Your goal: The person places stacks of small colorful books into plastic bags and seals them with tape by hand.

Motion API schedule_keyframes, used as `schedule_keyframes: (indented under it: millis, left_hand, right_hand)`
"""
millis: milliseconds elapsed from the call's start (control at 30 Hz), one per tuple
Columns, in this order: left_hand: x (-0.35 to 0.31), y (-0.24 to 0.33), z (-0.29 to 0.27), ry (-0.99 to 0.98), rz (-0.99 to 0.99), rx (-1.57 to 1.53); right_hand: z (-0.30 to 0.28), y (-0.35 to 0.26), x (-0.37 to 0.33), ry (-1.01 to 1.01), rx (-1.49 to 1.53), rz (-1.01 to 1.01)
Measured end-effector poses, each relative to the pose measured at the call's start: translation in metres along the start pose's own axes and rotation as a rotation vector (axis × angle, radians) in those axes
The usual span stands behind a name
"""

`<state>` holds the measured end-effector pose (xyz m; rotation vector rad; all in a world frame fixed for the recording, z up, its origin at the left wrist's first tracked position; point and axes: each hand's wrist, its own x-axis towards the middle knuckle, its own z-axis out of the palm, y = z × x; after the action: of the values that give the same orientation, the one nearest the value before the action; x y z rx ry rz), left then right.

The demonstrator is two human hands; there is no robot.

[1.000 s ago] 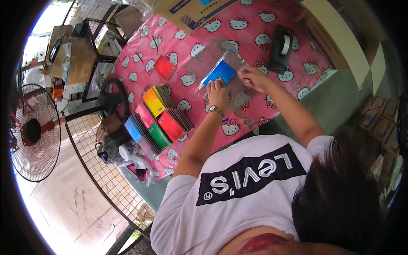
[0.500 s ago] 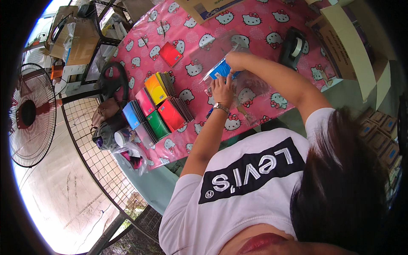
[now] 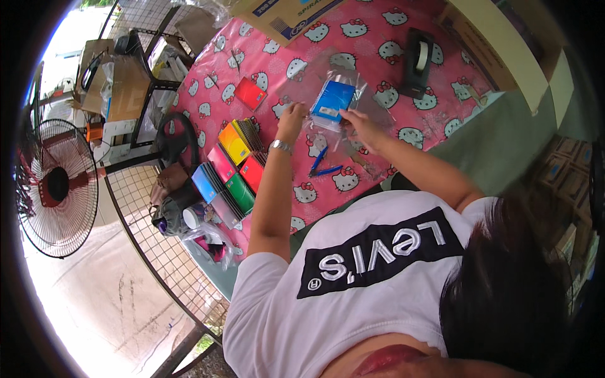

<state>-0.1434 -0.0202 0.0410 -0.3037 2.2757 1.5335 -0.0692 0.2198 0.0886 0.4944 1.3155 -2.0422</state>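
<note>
A blue spiral notebook (image 3: 334, 99) lies inside a clear plastic bag (image 3: 357, 89) on the table in front of me. My right hand (image 3: 365, 130) has its thumb and fingers closed on the lower right corner of the bag, by the notebook's edge. My left hand (image 3: 291, 124) is at the bag's left side, its fingers pinched together at the edge of the clear plastic. More clear plastic sheets (image 3: 372, 113) lie flat beneath the bag. Blue-handled pliers or cutters (image 3: 321, 165) rest nearer to me, below the bag.
Left of my hands stand stacks of spiral notebooks, among them yellow (image 3: 234, 143) and green (image 3: 239, 192) ones. A red notebook (image 3: 250, 94) lies farther back. A black tape dispenser (image 3: 416, 63) and an open carton (image 3: 482, 53) are at right, another carton (image 3: 287, 19) at the back. A fan (image 3: 58, 184) stands left.
My hands have drawn apart from the blue notebook's top and centre; the left moved left, the right came nearer to the lower corner. The notebook and blue-handled tool show more fully. The view has shifted.
</note>
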Motion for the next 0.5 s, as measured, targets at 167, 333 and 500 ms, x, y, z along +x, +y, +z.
schedule_keyframes:
  millis: [167,333,500]
  left_hand:
    - [-0.054,0.086,0.028,-0.215,-0.088,-0.271]
    - [-0.051,0.045,0.029,-0.302,-0.081,-0.475]
    - [-0.035,0.036,0.047,-0.580,-0.050,-0.586]
  right_hand:
    - [-0.050,-0.047,-0.031,-0.045,-0.113,-0.046]
    - [-0.078,-0.042,-0.015,-0.183,-0.229,-0.093]
    - [-0.074,-0.041,0.011,-0.273,-0.721,-0.399]
